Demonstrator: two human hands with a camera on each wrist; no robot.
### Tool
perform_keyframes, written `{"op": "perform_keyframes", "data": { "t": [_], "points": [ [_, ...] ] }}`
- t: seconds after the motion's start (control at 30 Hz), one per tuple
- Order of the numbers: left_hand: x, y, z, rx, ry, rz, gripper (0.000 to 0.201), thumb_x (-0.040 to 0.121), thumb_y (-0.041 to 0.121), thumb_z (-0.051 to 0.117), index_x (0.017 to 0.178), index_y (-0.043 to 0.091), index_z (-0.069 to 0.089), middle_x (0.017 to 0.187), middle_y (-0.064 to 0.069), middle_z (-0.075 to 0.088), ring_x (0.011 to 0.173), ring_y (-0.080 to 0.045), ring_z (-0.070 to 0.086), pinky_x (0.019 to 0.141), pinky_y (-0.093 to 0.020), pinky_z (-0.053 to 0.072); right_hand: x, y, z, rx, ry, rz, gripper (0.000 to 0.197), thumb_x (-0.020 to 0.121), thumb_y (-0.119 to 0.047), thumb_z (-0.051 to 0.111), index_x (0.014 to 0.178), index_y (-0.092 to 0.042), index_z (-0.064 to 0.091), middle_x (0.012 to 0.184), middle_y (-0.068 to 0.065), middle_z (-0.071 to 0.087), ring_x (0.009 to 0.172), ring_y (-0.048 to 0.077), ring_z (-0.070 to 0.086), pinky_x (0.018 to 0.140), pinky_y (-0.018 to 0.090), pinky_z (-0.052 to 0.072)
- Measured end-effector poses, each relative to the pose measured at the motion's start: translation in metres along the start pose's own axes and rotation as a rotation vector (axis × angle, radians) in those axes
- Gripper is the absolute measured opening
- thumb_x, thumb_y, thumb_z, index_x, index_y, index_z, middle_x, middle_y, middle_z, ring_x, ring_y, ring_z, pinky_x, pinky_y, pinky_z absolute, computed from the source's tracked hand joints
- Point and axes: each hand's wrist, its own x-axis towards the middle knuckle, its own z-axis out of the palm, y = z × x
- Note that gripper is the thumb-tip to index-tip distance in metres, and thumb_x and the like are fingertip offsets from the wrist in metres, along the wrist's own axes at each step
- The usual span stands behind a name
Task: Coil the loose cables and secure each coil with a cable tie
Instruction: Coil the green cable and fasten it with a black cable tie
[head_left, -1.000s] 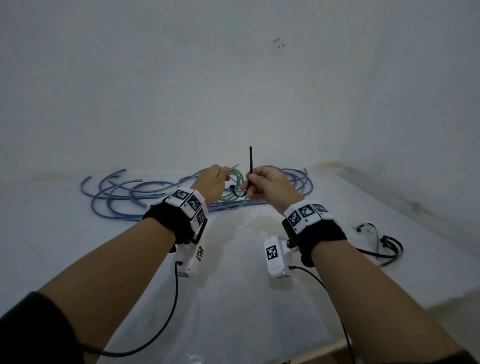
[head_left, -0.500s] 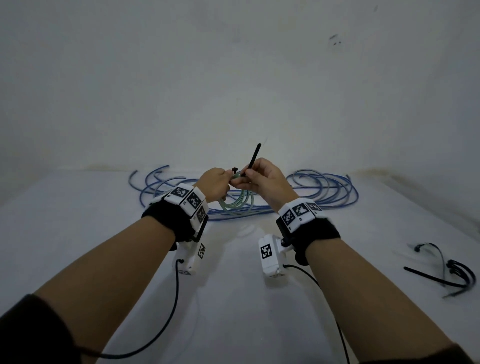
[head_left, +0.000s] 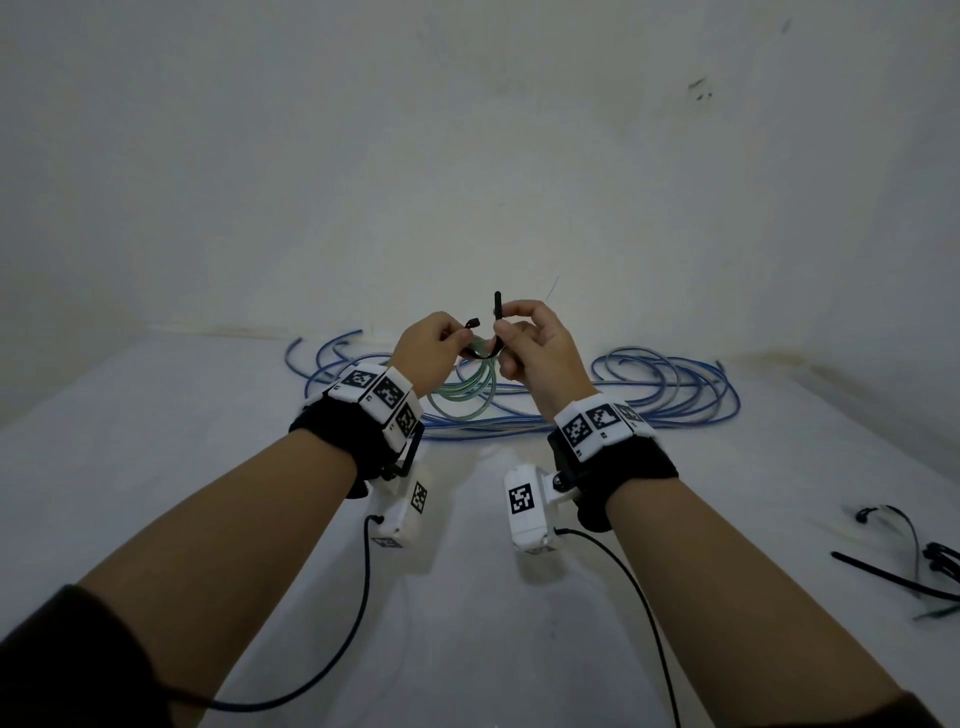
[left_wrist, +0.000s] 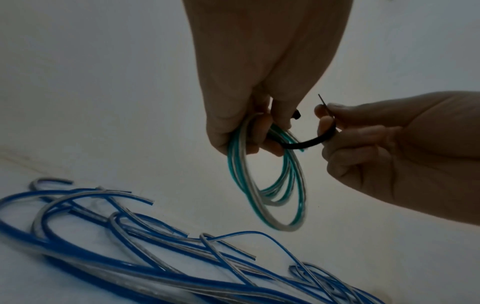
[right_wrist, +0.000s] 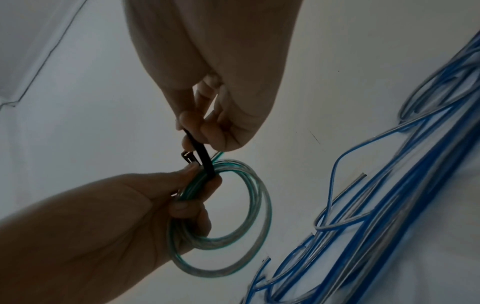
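My left hand (head_left: 441, 343) holds a small coil of green and clear cable (head_left: 465, 389) up above the white table, fingers curled through the loops (left_wrist: 259, 185). A black cable tie (left_wrist: 309, 142) passes under the coil's top. The tie's head (head_left: 474, 323) sticks up by my left thumb. My right hand (head_left: 524, 338) pinches the tie's tail (right_wrist: 200, 152) between thumb and finger, and the tip (head_left: 497, 304) points upward. In the right wrist view the coil (right_wrist: 249, 216) hangs from the left hand (right_wrist: 182, 197).
A long tangle of loose blue and clear cables (head_left: 649, 384) sprawls along the back of the table (head_left: 467, 623), below the hands. Several spare black cable ties (head_left: 914, 561) lie at the right edge. White walls close in behind and to the right.
Both hands rose a little with the coil. The tie now bends under the coil, its head by the left thumb and its tail upright in the right fingers.
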Motion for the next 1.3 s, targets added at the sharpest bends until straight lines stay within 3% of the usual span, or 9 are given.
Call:
{"op": "perform_keyframes", "data": {
  "t": [0.07, 0.2, 0.4, 0.6, 0.83, 0.97, 1.07, 1.17, 1.3],
  "points": [
    [-0.002, 0.002, 0.0, -0.005, 0.016, 0.015, 0.013, 0.094, 0.019, 0.051, 0.085, 0.01, 0.057, 0.093, -0.014, 0.069, 0.081, -0.023, 0.06, 0.078, -0.037, 0.047, -0.002, -0.001, 0.0, 0.002, 0.006, 0.008, 0.013, 0.093, -0.006, 0.051, 0.083, -0.013, 0.057, 0.064, 0.009, 0.056, 0.04, 0.01, 0.037, 0.045, 0.022, 0.031],
    [-0.008, 0.008, 0.003, -0.046, 0.051, 0.068, 0.005, 0.091, 0.018, 0.057, 0.089, 0.013, 0.055, 0.072, 0.001, 0.062, 0.061, -0.006, 0.053, 0.059, -0.021, 0.04, -0.006, -0.002, 0.0, -0.009, 0.039, 0.025, 0.02, 0.094, -0.013, 0.053, 0.076, -0.01, 0.06, 0.057, 0.006, 0.053, 0.038, 0.008, 0.034, 0.04, 0.017, 0.028],
    [-0.013, 0.01, -0.003, -0.097, 0.114, 0.094, 0.01, 0.09, 0.015, 0.057, 0.082, 0.018, 0.052, 0.067, 0.006, 0.062, 0.051, 0.008, 0.054, 0.059, -0.019, 0.039, -0.008, -0.003, -0.005, -0.035, 0.014, 0.08, 0.015, 0.091, -0.005, 0.054, 0.077, -0.007, 0.059, 0.057, 0.004, 0.057, 0.039, 0.01, 0.033, 0.043, 0.021, 0.028],
    [-0.019, 0.013, -0.004, -0.019, 0.096, 0.136, 0.007, 0.09, 0.014, 0.056, 0.084, 0.015, 0.054, 0.062, 0.006, 0.058, 0.046, 0.008, 0.048, 0.05, -0.009, 0.032, -0.013, -0.004, 0.0, -0.062, -0.022, 0.075, 0.016, 0.09, -0.004, 0.055, 0.075, -0.005, 0.06, 0.056, 0.007, 0.054, 0.037, 0.009, 0.034, 0.04, 0.017, 0.029],
    [-0.023, 0.014, -0.008, 0.076, 0.072, 0.196, 0.009, 0.091, 0.013, 0.054, 0.083, 0.014, 0.052, 0.064, 0.001, 0.055, 0.054, -0.007, 0.044, 0.048, -0.007, 0.034, -0.014, -0.005, 0.001, -0.05, -0.007, 0.08, 0.018, 0.091, -0.006, 0.056, 0.074, -0.005, 0.059, 0.058, 0.009, 0.053, 0.036, 0.008, 0.033, 0.042, 0.02, 0.028],
    [-0.028, 0.016, -0.012, 0.161, 0.031, 0.277, 0.011, 0.091, 0.008, 0.053, 0.081, 0.012, 0.049, 0.06, 0.007, 0.05, 0.052, -0.006, 0.041, 0.047, -0.008, 0.031, -0.014, -0.004, 0.003, -0.025, 0.05, 0.09, 0.014, 0.09, -0.008, 0.058, 0.077, -0.004, 0.058, 0.058, 0.008, 0.054, 0.038, 0.009, 0.036, 0.046, 0.024, 0.031],
    [-0.034, 0.016, -0.012, 0.203, -0.028, 0.306, 0.012, 0.091, 0.006, 0.052, 0.081, 0.011, 0.048, 0.061, 0.01, 0.049, 0.053, -0.002, 0.041, 0.048, -0.006, 0.031, -0.014, -0.005, 0.002, -0.011, 0.053, 0.089, 0.002, 0.089, -0.007, 0.059, 0.088, -0.005, 0.058, 0.061, 0.009, 0.054, 0.038, 0.007, 0.039, 0.045, 0.02, 0.034],
    [-0.037, 0.016, -0.012, 0.226, -0.063, 0.308, 0.012, 0.091, 0.006, 0.052, 0.081, 0.011, 0.048, 0.061, 0.011, 0.048, 0.053, -0.001, 0.041, 0.049, -0.005, 0.031, -0.014, -0.007, -0.001, -0.028, 0.004, 0.086, 0.01, 0.09, -0.006, 0.057, 0.098, -0.003, 0.063, 0.062, 0.009, 0.053, 0.04, 0.007, 0.038, 0.044, 0.017, 0.035],
    [-0.036, 0.017, -0.015, 0.216, -0.066, 0.298, 0.009, 0.092, 0.007, 0.052, 0.083, 0.01, 0.052, 0.065, 0.011, 0.051, 0.057, -0.001, 0.045, 0.051, -0.005, 0.034, -0.014, -0.009, -0.003, -0.004, -0.032, 0.144, 0.008, 0.09, -0.007, 0.057, 0.088, -0.008, 0.064, 0.063, 0.006, 0.052, 0.039, 0.007, 0.039, 0.045, 0.018, 0.036]
  ]
}}
